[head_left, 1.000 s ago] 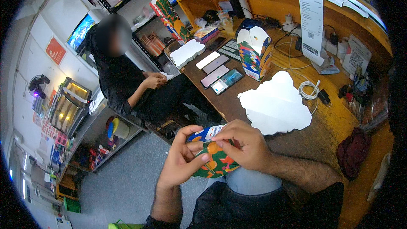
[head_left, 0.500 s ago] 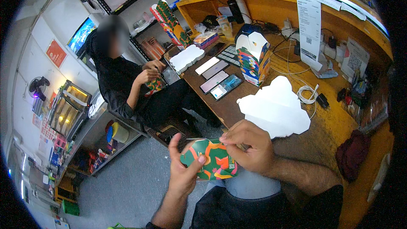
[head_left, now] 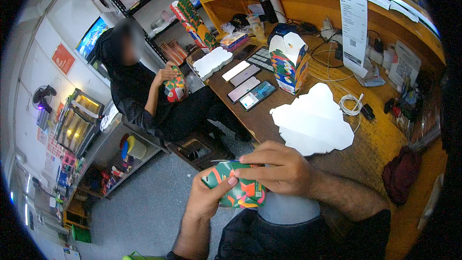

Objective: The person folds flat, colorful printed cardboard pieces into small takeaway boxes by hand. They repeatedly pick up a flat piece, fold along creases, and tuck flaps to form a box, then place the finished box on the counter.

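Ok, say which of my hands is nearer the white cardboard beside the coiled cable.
Right. Your right hand is just below the white cardboard in the view; your left hand is farther off, down and left, gripping the green patterned carton.

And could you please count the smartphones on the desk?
4 show beside the keyboard: a white phone and a grey phone farther back, a pink phone and a lit-screen phone nearer; a dark slab beyond may be another.

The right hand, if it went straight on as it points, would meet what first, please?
Past the carton it touches, the right hand would probably meet the left hand first, though depth is unclear.
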{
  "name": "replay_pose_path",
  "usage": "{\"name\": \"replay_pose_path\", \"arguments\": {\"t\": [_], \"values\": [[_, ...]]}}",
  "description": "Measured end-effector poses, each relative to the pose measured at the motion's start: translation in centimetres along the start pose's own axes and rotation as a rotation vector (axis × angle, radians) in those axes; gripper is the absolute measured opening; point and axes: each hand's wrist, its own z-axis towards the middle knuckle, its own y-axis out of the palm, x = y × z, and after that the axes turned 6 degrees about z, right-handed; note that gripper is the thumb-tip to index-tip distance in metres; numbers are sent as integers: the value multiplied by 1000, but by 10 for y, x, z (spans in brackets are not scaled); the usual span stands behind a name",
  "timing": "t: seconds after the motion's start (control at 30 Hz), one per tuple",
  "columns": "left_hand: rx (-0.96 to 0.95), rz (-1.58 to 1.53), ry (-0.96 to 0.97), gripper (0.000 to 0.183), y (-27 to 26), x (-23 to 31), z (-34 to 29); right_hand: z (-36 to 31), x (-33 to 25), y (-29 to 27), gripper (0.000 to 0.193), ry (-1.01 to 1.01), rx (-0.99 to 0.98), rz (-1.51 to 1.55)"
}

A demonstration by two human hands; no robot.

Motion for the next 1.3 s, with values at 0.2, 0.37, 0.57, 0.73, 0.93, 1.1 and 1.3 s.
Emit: {"name": "replay_pose_path", "arguments": {"t": [0.2,0.37,0.57,0.73,0.93,1.1,1.3], "values": [[-9,-59,-14,20,5,4,0,4,2,-12,40,10,-101,24],[-48,-86,-31,19,6,5,0,-1,0,-10,37,16,-94,12],[-64,-87,-15,21,4,1,-2,-6,-5,-5,37,62,-65,36],[-133,-128,-12,22,-1,0,-2,0,-14,-4,33,77,-41,50],[-123,-142,-10,24,0,3,-3,-5,-12,0,44,-14,-91,-96],[-87,-112,23,26,-5,0,0,8,-18,-9,42,-60,-229,-165],[-33,58,60,24,-13,4,5,9,-17,-10,56,418,-234,334]]}}
